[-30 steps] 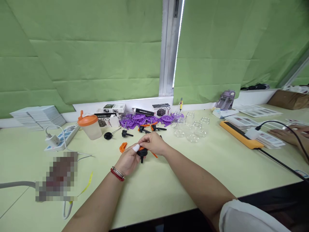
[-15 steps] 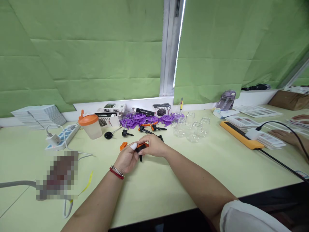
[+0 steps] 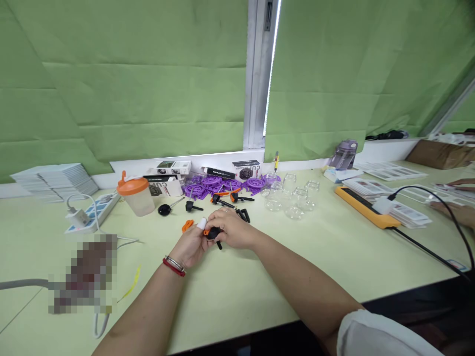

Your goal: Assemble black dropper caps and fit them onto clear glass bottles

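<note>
Black-and-orange part (image 3: pixel 213 233): held just above the table, mid-front, between both hands. Green blinds (image 3: pixel 148 99) cover the whole back wall, with a bright slit at the window frame. Pale green table (image 3: pixel 260 287) runs the full width. Stack of white sheets (image 3: pixel 52 180) at far left by the wall. Flat yellow-orange board (image 3: pixel 365 207) lies to the right, with a black cable crossing near it. White power strip (image 3: pixel 92 210) sits left, plug in it. Cup with orange lid (image 3: pixel 135 195) stands just right of the strip. Purple discs (image 3: pixel 215 183) are heaped by the sill; clear jars (image 3: pixel 293 200) are grouped to their right. Another person's hand (image 3: pixel 454 211) rests at the far right edge. Left hand (image 3: pixel 191 243), red bracelet at the wrist, cups the part from below, its white-capped thumb pressed on top. Right hand (image 3: pixel 233 231) closes over the part from the right, fingers pinched onto it. Small orange piece (image 3: pixel 187 226) lies on the table just left of the left hand.
</note>
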Action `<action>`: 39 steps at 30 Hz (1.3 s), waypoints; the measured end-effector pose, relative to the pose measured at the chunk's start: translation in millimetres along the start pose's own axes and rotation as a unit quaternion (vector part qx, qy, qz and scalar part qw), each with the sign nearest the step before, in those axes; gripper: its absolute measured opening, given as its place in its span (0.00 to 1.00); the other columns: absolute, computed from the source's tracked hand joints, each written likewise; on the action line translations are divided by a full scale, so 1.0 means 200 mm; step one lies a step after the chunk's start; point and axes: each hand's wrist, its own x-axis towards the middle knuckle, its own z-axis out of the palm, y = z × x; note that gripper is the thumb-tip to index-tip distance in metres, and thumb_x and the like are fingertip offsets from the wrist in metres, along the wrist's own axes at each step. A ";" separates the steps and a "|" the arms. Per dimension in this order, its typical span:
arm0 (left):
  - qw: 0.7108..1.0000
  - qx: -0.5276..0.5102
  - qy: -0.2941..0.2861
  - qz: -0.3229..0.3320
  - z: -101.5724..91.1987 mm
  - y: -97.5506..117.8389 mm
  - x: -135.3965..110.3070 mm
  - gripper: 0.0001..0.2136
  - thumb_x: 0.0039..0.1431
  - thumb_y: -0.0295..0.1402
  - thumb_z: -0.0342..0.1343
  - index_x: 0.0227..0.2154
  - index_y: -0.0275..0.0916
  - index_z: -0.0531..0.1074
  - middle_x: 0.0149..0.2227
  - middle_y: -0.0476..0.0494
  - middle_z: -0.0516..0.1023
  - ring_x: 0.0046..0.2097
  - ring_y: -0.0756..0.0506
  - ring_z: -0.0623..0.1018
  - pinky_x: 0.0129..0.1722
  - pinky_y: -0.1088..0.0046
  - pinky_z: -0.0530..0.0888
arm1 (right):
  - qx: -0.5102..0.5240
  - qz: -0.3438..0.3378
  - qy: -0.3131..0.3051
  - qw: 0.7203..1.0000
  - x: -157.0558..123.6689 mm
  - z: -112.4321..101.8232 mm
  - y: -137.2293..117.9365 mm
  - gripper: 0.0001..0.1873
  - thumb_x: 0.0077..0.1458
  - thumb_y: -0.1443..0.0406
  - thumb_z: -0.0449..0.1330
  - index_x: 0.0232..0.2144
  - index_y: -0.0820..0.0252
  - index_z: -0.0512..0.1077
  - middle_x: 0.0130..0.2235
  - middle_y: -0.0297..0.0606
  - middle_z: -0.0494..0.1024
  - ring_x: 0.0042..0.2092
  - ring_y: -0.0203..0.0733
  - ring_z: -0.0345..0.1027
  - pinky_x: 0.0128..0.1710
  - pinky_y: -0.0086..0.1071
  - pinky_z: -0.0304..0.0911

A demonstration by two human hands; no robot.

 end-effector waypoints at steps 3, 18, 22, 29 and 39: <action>1.000 0.022 -0.014 -0.003 -0.03 0.02 -0.01 0.07 0.54 0.33 0.61 0.29 0.34 0.73 0.27 0.47 0.75 0.26 0.52 0.74 0.26 0.77 0.74 | -0.004 -0.010 0.004 1.000 -0.01 -0.01 0.01 0.14 0.50 0.72 0.64 0.40 0.54 0.74 0.46 0.37 0.72 0.50 0.44 0.60 0.54 0.42 0.49; 0.988 0.127 -0.073 0.042 -0.05 0.03 0.00 0.14 0.51 0.37 0.63 0.38 0.34 0.75 0.29 0.46 0.72 0.27 0.52 0.66 0.26 0.77 0.64 | -0.012 -0.066 0.120 0.990 0.00 0.02 0.09 0.06 0.48 0.73 0.65 0.28 0.58 0.75 0.41 0.37 0.78 0.44 0.41 0.69 0.50 0.39 0.56; 0.990 0.122 -0.062 0.042 -0.04 0.03 -0.01 0.15 0.51 0.41 0.62 0.36 0.36 0.72 0.29 0.49 0.69 0.27 0.52 0.66 0.23 0.78 0.62 | -0.012 -0.059 0.141 0.988 0.00 0.04 0.08 0.08 0.47 0.75 0.63 0.27 0.59 0.74 0.42 0.37 0.78 0.44 0.41 0.68 0.49 0.38 0.56; 0.989 0.137 -0.055 0.001 -0.03 0.01 -0.03 0.20 0.49 0.50 0.61 0.31 0.38 0.65 0.25 0.53 0.67 0.23 0.55 0.65 0.21 0.81 0.60 | -0.032 -0.079 0.119 0.989 0.01 0.06 0.05 0.06 0.49 0.74 0.60 0.26 0.59 0.71 0.42 0.38 0.77 0.43 0.41 0.68 0.49 0.36 0.57; 0.982 0.187 -0.027 -0.011 -0.02 0.00 -0.02 0.20 0.52 0.53 0.56 0.29 0.39 0.65 0.20 0.52 0.68 0.17 0.52 0.67 0.13 0.79 0.61 | -0.094 -0.083 0.096 0.988 0.02 0.10 0.04 0.07 0.52 0.64 0.64 0.25 0.60 0.70 0.43 0.41 0.77 0.45 0.41 0.68 0.50 0.36 0.56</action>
